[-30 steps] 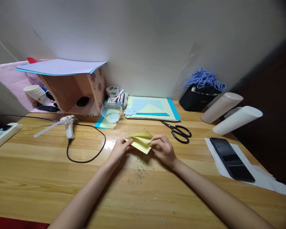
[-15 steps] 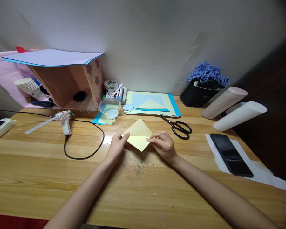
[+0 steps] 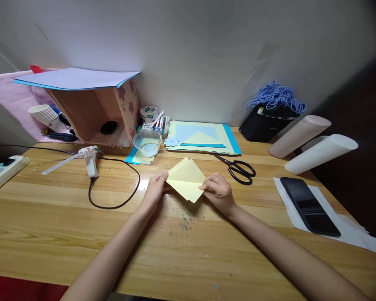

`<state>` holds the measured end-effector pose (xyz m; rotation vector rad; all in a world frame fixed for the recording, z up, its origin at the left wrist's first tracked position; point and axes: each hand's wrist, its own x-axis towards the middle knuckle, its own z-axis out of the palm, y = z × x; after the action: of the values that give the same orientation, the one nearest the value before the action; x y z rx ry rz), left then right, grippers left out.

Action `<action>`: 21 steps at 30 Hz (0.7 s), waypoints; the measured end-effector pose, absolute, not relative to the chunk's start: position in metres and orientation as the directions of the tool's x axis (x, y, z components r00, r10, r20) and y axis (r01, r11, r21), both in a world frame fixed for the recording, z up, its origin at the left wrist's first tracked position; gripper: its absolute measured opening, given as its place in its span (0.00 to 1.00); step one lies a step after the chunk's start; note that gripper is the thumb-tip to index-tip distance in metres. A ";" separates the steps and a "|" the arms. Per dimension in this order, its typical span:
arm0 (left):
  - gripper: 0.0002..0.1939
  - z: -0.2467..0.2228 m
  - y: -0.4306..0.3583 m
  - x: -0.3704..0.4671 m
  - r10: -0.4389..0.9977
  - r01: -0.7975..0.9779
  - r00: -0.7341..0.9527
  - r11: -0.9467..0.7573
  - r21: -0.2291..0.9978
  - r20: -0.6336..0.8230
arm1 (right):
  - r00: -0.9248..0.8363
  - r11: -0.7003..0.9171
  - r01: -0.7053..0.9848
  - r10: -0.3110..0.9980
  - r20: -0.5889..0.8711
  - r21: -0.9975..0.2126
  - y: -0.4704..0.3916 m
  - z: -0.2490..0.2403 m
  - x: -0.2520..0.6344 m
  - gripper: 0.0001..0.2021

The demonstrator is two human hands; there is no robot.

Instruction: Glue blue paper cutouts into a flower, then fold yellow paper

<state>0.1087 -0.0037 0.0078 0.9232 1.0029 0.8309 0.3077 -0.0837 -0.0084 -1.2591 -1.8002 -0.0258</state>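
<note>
Two pale yellow sheets of paper (image 3: 188, 177), creased across the middle, lie one over the other in diamond position, slightly out of line. My left hand (image 3: 156, 186) pinches their left corner between thumb and fingers. At the right corner, my right hand (image 3: 217, 191) grips the paper the same way. The sheets are held just over the wooden table, their lower points toward me. Black-handled scissors (image 3: 240, 170) lie right of the paper, beyond my right hand. Behind the sheets is a stack of yellow and blue paper (image 3: 233, 140) with a folded yellow triangle (image 3: 200, 138) on it.
A clear plastic bowl (image 3: 147, 144) stands on paper scraps near some markers (image 3: 158, 123). To the left are a glue gun (image 3: 90, 161) with its looping cord (image 3: 138, 184) and an open box (image 3: 127, 106). A phone (image 3: 308, 207) and white rolls (image 3: 321, 154) are at the right.
The yellow paper, which looked like one diamond, now shows two sheets shifted apart sideways. My right hand has moved slightly right with its corner. The whole view has shifted a little.
</note>
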 end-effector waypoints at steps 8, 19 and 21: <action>0.14 0.004 0.009 0.099 0.949 -0.104 0.125 0.302 0.948 -0.289 | 0.003 0.451 0.715 0.762 0.648 -0.534 -0.083 -0.010 0.309 0.11; 0.23 -0.002 0.005 0.105 0.954 -0.095 0.282 0.135 0.986 -0.103 | -0.113 0.571 0.666 0.713 0.692 -0.480 -0.084 -0.008 0.305 0.10; 0.22 0.000 0.001 0.104 0.981 0.036 0.194 -0.029 0.999 0.022 | -0.139 0.588 0.661 0.706 0.695 -0.466 -0.083 -0.009 0.305 0.10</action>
<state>0.1044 0.0009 0.0003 1.3415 1.0793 1.0642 0.3051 -0.0835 -0.0092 -1.1085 -1.8442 0.0575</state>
